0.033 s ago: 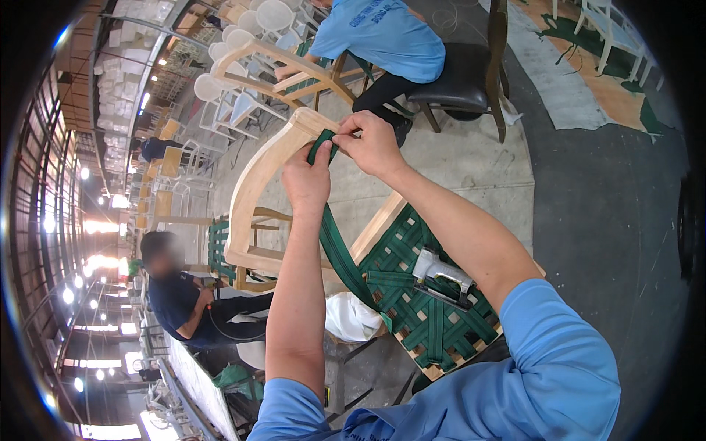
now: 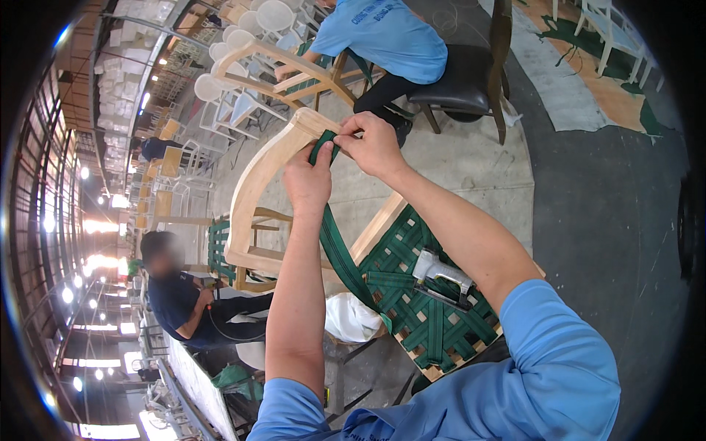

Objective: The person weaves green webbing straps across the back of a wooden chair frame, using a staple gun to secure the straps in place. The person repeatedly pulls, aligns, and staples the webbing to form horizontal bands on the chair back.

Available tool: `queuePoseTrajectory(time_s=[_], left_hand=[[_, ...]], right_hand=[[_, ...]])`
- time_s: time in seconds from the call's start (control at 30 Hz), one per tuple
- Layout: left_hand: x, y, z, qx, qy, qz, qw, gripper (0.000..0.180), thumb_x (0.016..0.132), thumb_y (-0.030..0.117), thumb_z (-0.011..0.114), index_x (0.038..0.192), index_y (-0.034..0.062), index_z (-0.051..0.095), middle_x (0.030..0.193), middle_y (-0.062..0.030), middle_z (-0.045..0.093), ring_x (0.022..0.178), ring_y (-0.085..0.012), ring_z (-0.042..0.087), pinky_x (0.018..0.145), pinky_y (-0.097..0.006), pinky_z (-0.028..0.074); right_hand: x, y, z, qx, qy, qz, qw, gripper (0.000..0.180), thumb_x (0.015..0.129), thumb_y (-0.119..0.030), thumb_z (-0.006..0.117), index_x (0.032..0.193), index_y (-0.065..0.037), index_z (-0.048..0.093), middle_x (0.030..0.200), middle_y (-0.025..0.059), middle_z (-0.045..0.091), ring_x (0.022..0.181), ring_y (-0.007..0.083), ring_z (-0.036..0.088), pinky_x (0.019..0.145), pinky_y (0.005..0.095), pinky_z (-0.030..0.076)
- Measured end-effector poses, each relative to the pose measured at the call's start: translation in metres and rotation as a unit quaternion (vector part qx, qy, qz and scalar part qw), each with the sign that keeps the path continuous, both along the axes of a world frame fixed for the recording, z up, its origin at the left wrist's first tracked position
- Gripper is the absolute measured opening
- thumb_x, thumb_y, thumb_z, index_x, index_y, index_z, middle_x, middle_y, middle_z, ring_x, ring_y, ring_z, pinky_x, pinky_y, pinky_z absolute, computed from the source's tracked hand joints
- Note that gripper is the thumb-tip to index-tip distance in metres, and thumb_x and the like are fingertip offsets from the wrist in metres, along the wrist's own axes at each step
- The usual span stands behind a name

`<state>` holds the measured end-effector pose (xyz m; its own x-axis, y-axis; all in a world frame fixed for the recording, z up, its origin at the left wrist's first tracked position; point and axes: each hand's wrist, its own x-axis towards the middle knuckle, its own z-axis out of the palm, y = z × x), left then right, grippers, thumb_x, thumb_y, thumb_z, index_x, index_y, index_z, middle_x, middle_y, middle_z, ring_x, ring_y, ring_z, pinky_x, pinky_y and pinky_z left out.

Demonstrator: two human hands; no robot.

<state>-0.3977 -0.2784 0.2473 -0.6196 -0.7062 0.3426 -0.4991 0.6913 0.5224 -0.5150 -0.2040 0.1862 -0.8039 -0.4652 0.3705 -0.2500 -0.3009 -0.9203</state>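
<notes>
Green webbing strap [image 2: 340, 253] runs up from the woven seat to the top of a bare wooden chair frame [image 2: 254, 173]. Its end is folded over by the frame's upper rail, between my two hands. My left hand [image 2: 307, 176] pinches the strap there, thumb on top. Close beside it, my right hand [image 2: 370, 145] pinches the strap's edge with thumb and fingertips. On the woven green webbing seat [image 2: 397, 246] below my right forearm lies a silver staple gun [image 2: 443, 278], held by nobody.
A co-worker in blue [image 2: 386, 37] sits ahead at another frame, next to a dark leather chair [image 2: 460, 77]. Another person in dark clothes [image 2: 176, 301] stands at left, holding a tool. White chairs [image 2: 246, 106] are stacked beyond. A white bag [image 2: 351, 317] sits beside the seat.
</notes>
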Motion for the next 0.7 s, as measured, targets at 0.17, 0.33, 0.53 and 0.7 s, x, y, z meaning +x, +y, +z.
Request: queuePoseTrajectory(time_s=[0.17, 0.33, 0.53, 0.7], left_hand=[[0.013, -0.017, -0.005, 0.022, 0.015, -0.025, 0.999, 0.036, 0.097, 0.035, 0.073, 0.116, 0.0054, 0.079, 0.100, -0.0182, 0.078, 0.097, -0.0347, 0.075, 0.090, -0.040, 0.055], [0.001, -0.011, -0.001, 0.014, 0.014, -0.035, 0.999, 0.033, 0.099, 0.028, 0.073, 0.115, -0.0008, 0.077, 0.096, -0.0147, 0.079, 0.090, -0.0217, 0.073, 0.086, -0.035, 0.054], [0.025, -0.022, -0.008, -0.019, 0.029, -0.017, 0.999, 0.035, 0.097, 0.032, 0.074, 0.115, 0.0018, 0.078, 0.096, -0.0170, 0.078, 0.091, -0.0275, 0.074, 0.087, -0.037, 0.054], [0.004, -0.011, -0.005, 0.009, 0.005, -0.006, 1.000, 0.036, 0.095, 0.040, 0.073, 0.116, 0.0113, 0.079, 0.103, -0.0173, 0.078, 0.100, -0.0375, 0.074, 0.092, -0.045, 0.056]], right_hand=[[0.006, -0.001, 0.004, 0.022, -0.010, 0.033, 0.999, 0.021, 0.081, -0.013, 0.086, 0.088, 0.002, 0.073, 0.108, 0.0132, 0.075, 0.087, 0.0253, 0.075, 0.078, 0.0365, 0.059], [-0.005, 0.006, 0.005, 0.065, 0.007, 0.034, 0.997, 0.022, 0.085, -0.017, 0.084, 0.093, 0.001, 0.074, 0.102, 0.0119, 0.075, 0.086, 0.0245, 0.074, 0.079, 0.0374, 0.058], [0.043, 0.100, -0.045, 0.156, -0.021, 0.067, 0.985, 0.023, 0.096, -0.026, 0.071, 0.098, -0.003, 0.071, 0.084, 0.0147, 0.072, 0.078, 0.0305, 0.071, 0.072, 0.0402, 0.054], [0.103, 0.219, -0.143, 0.587, 0.192, 0.295, 0.729, 0.044, 0.091, -0.039, 0.077, 0.108, 0.002, 0.073, 0.111, 0.0206, 0.074, 0.106, 0.0384, 0.072, 0.092, 0.0490, 0.058]])
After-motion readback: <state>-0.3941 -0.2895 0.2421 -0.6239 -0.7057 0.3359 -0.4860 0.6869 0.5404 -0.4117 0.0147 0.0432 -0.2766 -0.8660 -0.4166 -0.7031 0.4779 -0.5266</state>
